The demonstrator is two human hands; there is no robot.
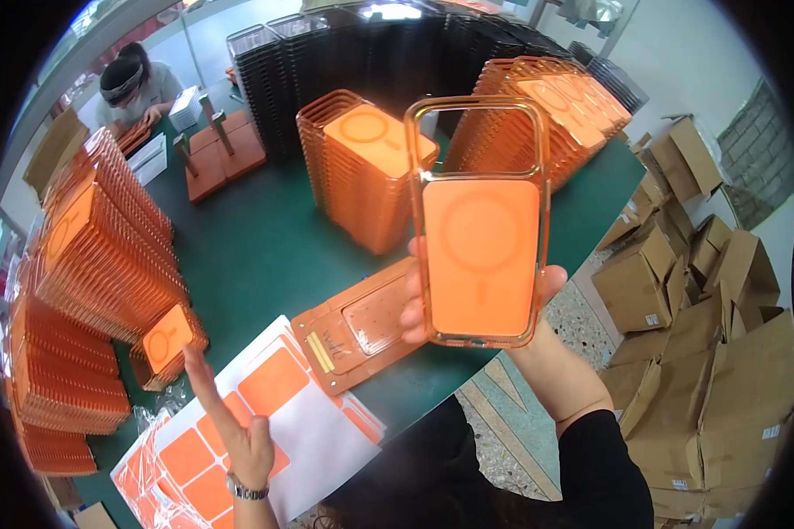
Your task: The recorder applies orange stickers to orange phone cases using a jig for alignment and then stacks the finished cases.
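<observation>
My right hand (413,309) holds up a clear orange-tinted phone case (481,264), its fingers and thumb gripping the two long sides from behind. An orange panel with a faint ring and short bar fills the case below its camera cutout. My left hand (249,445) is open and empty, fingers stretched upward, above sheets of orange stickers (278,379) on white backing. Beyond its fingertips sits a short stack of orange cases (169,339). A brown jig board (357,331) with a recessed phone-shaped plate lies between my hands on the green table (238,256).
Tall stacks of orange cases (106,238) line the left, with more orange stacks (362,176) at the back. Black case stacks (353,66) stand behind them. A wooden stand with posts (225,154) is near another person (132,84). Cardboard boxes (706,353) pile up at right.
</observation>
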